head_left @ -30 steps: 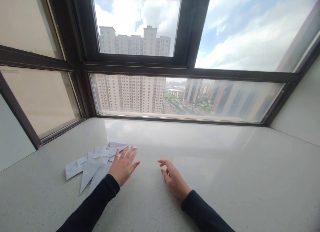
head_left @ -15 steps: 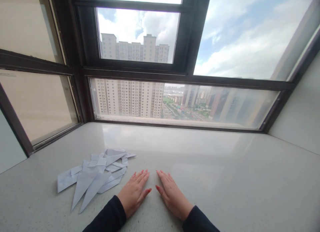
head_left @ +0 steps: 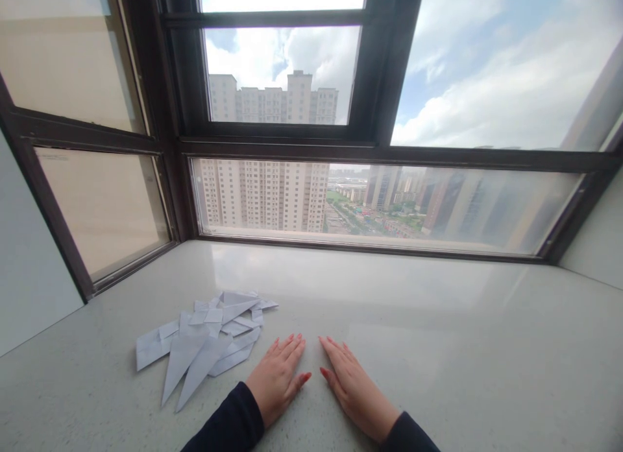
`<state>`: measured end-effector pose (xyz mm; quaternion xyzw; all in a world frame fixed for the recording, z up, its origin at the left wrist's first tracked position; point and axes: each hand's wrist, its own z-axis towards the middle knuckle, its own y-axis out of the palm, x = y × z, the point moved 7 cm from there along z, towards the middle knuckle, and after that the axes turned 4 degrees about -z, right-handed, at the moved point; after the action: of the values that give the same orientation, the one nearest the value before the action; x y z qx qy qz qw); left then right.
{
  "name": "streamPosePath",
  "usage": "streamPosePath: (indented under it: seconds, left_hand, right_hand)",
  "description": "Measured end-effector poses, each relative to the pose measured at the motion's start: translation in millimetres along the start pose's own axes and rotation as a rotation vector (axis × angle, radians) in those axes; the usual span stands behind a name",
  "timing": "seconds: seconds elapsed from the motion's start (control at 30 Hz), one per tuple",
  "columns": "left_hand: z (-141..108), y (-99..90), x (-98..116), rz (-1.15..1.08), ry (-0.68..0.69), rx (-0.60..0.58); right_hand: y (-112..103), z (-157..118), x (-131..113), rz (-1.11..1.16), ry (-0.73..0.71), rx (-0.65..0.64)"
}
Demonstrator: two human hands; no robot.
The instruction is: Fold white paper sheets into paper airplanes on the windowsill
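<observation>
Left hand [head_left: 276,377] now clear of folded white papers [head_left: 209,351], over whose right edge it reached one second ago; right hand [head_left: 355,386], curled then, now flattened. Both empty, palms down on windowsill [head_left: 438,348], fingers straight and close together, thumbs spread a little, hands angled toward each other, narrow gap between. Dark sleeves [head_left: 231,419] behind wrists. Papers in overlapping pile, near left hand, to its left, untouched. Farther out: dark window frame [head_left: 292,151], tall buildings [head_left: 263,196] outside.
</observation>
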<state>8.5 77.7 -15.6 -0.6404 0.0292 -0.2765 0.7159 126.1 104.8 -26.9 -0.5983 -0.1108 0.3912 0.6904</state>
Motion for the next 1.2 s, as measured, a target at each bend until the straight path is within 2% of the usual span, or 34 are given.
streamPosePath:
  seconds: [0.93,1.2]
  left_hand:
    - [-1.7,-2.4,1.2,0.024,0.005,0.019]
    - [-2.3,-3.1,1.7,0.016,0.001,0.007]
  right_hand:
    - [-2.5,-0.4,-2.0,-0.007,0.015,-0.016]
    - [-2.7,-1.7,-2.5,-0.01,-0.009,0.023]
